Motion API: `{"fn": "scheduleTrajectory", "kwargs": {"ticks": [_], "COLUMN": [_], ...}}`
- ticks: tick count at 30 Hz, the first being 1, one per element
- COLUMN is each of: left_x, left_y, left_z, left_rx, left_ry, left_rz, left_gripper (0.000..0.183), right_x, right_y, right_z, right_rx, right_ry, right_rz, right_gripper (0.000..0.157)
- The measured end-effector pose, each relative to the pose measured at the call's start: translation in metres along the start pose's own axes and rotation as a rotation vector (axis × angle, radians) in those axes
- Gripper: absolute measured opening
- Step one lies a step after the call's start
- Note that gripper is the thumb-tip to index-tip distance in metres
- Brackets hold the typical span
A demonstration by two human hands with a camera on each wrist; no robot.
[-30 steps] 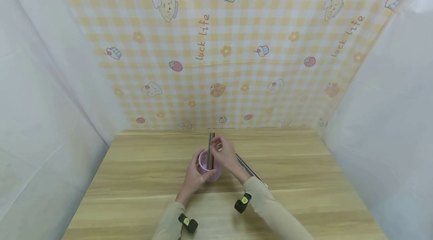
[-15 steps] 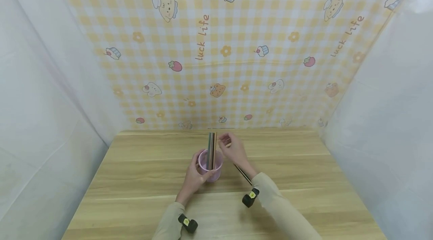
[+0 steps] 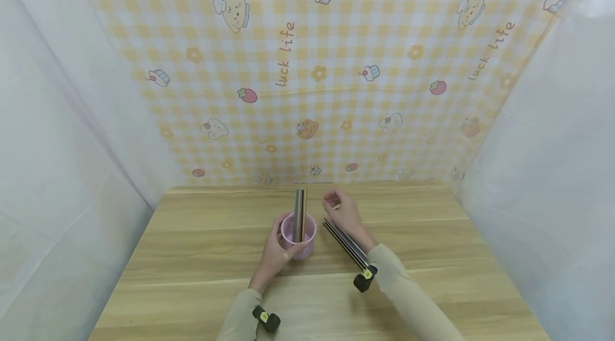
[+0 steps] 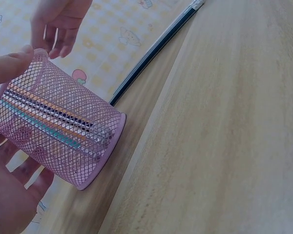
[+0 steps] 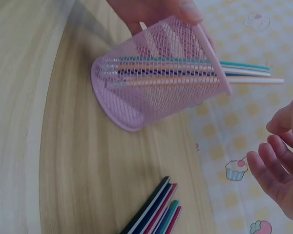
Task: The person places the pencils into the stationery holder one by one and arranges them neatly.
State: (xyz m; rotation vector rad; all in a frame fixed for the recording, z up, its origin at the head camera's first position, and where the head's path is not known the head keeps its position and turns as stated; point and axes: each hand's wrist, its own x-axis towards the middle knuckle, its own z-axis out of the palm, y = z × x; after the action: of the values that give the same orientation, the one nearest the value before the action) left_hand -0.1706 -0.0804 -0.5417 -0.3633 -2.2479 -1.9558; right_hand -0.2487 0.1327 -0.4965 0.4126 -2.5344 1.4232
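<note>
Right fingers (image 5: 264,173) withdrew, loosely bent, apart from pencils (image 5: 256,81); left fingers (image 4: 41,184) grip their cup (image 4: 61,163).

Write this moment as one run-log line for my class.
left hand: holds pink mesh cup | right hand: empty, beside cup | pencils: in cup | loose pencils: on table

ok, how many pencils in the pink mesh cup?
4 visible, all poking out of the cup. Right wrist view, top to bottom: teal pencil, pale-sided pencil, dark pencil, orange pencil. More may be hidden behind these.
</note>
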Motion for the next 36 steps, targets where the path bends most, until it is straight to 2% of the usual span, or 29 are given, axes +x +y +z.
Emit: {"fn": "scheduleTrajectory", "kwargs": {"ticks": [5, 10, 17, 25, 32, 36], "left_x": [0.004, 0.003, 0.003, -0.002, -0.002, -0.002], "left_y": [-0.029, -0.029, -0.023, 0.008, 0.009, 0.009], "left_z": [0.002, 0.002, 0.005, 0.0, 0.0, 0.0], "left_rx": [0.023, 0.006, 0.014, 0.007, 0.0, -0.013], "left_ry": [0.006, 0.01, 0.028, 0.001, 0.006, 0.004], "left_rz": [0.025, 0.016, 0.002, 0.018, 0.026, 0.019], "left_gripper": [0.088, 0.088, 0.09, 0.087, 0.087, 0.087], "right_x": [-0.002, -0.004, -0.011, -0.018, -0.022, -0.025], "right_y": [0.012, 0.026, 0.038, 0.048, 0.056, 0.06], "right_z": [-0.004, -0.004, -0.007, -0.011, -0.012, -0.013], "right_rx": [-0.002, -0.027, -0.034, -0.091, -0.155, -0.178], "right_ry": [0.005, 0.007, -0.056, -0.093, -0.125, -0.139], "right_rz": [-0.006, -0.023, 0.063, 0.11, 0.213, 0.211], "right_gripper": [0.009, 0.009, 0.013, 0.014, 0.01, 0.008]}}
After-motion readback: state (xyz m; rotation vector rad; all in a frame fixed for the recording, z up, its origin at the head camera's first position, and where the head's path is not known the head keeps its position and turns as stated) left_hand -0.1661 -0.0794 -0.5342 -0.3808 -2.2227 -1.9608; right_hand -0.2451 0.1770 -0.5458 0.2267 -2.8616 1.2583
